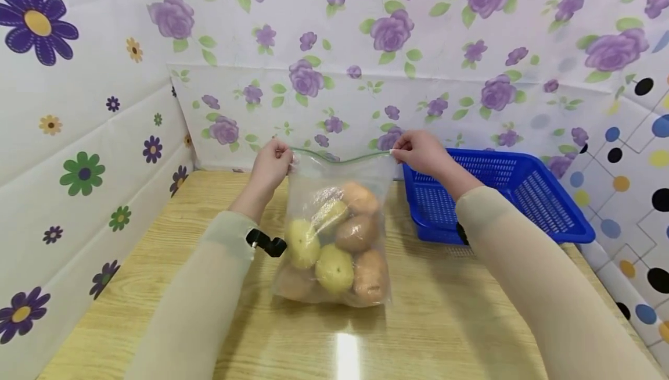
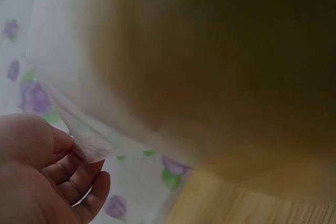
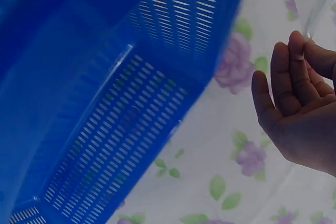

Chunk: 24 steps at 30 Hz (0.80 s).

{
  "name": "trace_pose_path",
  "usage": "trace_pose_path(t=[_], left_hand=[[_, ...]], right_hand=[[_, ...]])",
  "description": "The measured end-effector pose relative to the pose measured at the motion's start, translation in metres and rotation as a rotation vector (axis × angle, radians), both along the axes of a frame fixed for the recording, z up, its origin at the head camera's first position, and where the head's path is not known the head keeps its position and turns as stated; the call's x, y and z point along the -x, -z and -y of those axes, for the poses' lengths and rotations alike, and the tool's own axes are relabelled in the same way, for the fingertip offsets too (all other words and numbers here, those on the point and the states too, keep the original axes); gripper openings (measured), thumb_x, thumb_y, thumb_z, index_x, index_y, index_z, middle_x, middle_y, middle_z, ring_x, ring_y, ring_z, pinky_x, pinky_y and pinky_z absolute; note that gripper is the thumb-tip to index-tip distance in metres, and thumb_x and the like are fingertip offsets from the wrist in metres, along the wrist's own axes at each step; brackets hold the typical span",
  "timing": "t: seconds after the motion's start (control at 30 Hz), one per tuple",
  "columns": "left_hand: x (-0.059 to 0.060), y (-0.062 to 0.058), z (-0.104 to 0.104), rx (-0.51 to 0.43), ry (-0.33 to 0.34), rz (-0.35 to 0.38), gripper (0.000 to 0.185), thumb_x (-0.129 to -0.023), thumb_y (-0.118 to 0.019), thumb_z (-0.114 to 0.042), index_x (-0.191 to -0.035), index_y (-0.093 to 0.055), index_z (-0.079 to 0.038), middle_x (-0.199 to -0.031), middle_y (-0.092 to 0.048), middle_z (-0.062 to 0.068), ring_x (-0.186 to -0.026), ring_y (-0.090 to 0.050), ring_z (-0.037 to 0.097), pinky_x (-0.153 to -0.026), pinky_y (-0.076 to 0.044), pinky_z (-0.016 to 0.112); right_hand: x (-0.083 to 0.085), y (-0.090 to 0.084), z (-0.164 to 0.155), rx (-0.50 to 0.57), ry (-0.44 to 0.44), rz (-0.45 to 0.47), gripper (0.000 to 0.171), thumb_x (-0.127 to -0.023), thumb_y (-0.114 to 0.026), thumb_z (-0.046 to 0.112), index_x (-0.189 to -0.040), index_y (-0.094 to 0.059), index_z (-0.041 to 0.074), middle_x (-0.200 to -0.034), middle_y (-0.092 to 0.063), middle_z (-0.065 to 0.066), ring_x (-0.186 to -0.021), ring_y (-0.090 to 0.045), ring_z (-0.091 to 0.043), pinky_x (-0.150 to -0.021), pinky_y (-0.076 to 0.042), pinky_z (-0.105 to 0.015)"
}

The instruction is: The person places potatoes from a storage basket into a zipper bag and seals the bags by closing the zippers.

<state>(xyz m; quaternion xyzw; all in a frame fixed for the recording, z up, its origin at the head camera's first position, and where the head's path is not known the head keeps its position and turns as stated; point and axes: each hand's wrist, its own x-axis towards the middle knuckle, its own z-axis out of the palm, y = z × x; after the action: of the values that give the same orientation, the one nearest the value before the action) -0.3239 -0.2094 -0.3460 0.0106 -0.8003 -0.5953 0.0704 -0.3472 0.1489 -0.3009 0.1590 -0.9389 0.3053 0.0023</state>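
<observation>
Currently, readings by item:

Bag: clear plastic zip bag (image 1: 337, 235), upright on the wooden table (image 1: 449, 322) between the two forearms, its base on the tabletop.
Bag top: green-edged zip strip (image 1: 340, 158) stretched between both hands, sagging slightly at its middle.
Bag contents: potatoes (image 1: 334, 240), some yellowish and some brown, piled in the lower part; the upper part of the bag holds nothing visible.
Left hand: left hand (image 1: 272, 165) pinches the bag's top left corner, fingers curled; the left wrist view shows the film's corner (image 2: 92, 148) between the fingertips.
Right hand: right hand (image 1: 420, 152) pinches the top right corner; in the right wrist view the fingers (image 3: 286, 74) are bent together at the film's edge.
Basket: blue slotted basket (image 1: 522, 185), just to the right of the bag, under the right wrist, against the back wall.
Edges: floral wall panels (image 1: 104, 107) close the table at left, back and right.
Open room: bare tabletop lies in front of the bag and to its left; the table's right side is taken up largely by the basket.
</observation>
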Motion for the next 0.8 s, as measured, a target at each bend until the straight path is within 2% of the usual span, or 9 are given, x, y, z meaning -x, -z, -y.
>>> trace_pose_path(t=[0.13,0.33,0.43,0.53,0.63,0.8], left_hand=[[0.009,0.018,-0.001,0.019,0.000,0.067,0.016,-0.114,-0.049,-0.008,-0.121,-0.057,0.003,-0.110,-0.062,0.016,-0.086,-0.063,0.019,-0.096,-0.057,0.048],[0.012,0.036,0.000,0.082,0.007,0.083,0.015,-0.113,-0.049,-0.008,-0.116,-0.058,0.004,-0.104,-0.060,0.013,-0.082,-0.061,0.016,-0.081,-0.054,0.036],[0.009,0.040,0.001,0.084,0.012,0.088,0.019,-0.113,-0.049,-0.008,-0.123,-0.058,0.006,-0.108,-0.061,0.016,-0.087,-0.064,0.021,-0.083,-0.054,0.038],[0.007,0.040,0.004,0.135,0.022,0.100,0.029,-0.114,-0.049,-0.012,-0.136,-0.056,0.006,-0.123,-0.062,0.021,-0.103,-0.068,0.031,-0.091,-0.054,0.043],[0.005,0.038,0.007,0.250,0.057,0.088,0.038,-0.115,-0.050,-0.016,-0.146,-0.053,0.005,-0.142,-0.058,0.026,-0.127,-0.062,0.040,-0.104,-0.051,0.050],[-0.001,0.027,0.008,0.540,0.147,-0.010,0.051,-0.117,-0.051,-0.024,-0.160,-0.045,0.003,-0.164,-0.045,0.029,-0.153,-0.042,0.047,-0.124,-0.036,0.058]], right_hand=[[0.006,0.016,0.006,-0.064,0.009,0.016,0.019,-0.112,-0.065,0.020,-0.111,-0.073,0.003,-0.103,-0.075,-0.012,-0.097,-0.068,-0.032,-0.088,-0.054,-0.046],[0.009,0.029,0.011,-0.139,0.052,0.023,0.020,-0.112,-0.064,0.021,-0.118,-0.073,0.003,-0.111,-0.076,-0.013,-0.102,-0.070,-0.033,-0.093,-0.055,-0.051],[0.008,0.031,0.013,-0.172,0.049,0.022,0.026,-0.112,-0.062,0.019,-0.129,-0.072,0.002,-0.123,-0.074,-0.017,-0.112,-0.070,-0.036,-0.099,-0.055,-0.054],[0.007,0.034,0.014,-0.208,0.038,0.022,0.033,-0.112,-0.062,0.018,-0.141,-0.068,0.002,-0.135,-0.071,-0.020,-0.123,-0.067,-0.038,-0.106,-0.053,-0.055],[0.002,0.036,0.013,-0.246,0.022,0.006,0.039,-0.113,-0.063,0.021,-0.147,-0.065,0.003,-0.144,-0.068,-0.021,-0.131,-0.064,-0.041,-0.108,-0.051,-0.058],[-0.012,0.035,0.014,-0.323,-0.031,-0.065,0.052,-0.114,-0.064,0.031,-0.158,-0.058,0.005,-0.159,-0.057,-0.023,-0.144,-0.054,-0.046,-0.118,-0.043,-0.063]])
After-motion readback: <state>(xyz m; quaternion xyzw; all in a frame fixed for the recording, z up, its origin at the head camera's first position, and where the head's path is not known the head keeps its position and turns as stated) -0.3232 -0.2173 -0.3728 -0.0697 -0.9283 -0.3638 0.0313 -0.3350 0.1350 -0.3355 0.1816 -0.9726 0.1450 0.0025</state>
